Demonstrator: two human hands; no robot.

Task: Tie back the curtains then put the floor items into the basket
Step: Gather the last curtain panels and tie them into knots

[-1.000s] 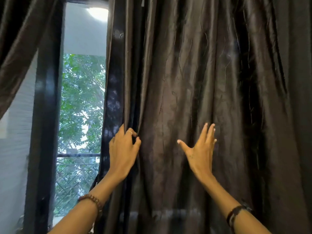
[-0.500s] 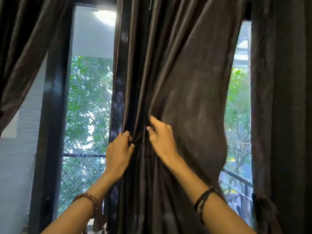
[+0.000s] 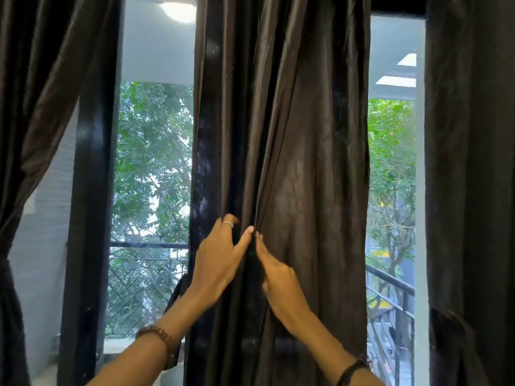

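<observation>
Both hands bunch the dark middle curtain (image 3: 281, 162): left hand (image 3: 220, 260) fingers curl around folds, right hand (image 3: 278, 280) pinches beside. Tying it likely comes next.

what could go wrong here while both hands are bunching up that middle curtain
1. The left hand and right hand pinch only a few folds of the middle curtain; its wide right part hangs loose and may slip out before tying.
2. No tie-back is visible near the hands, so letting go with one hand to fetch one could let the bunch spread open.
3. The fabric is slick and shiny; a hard downward tug might strain the top fixing, which is out of view.
</observation>
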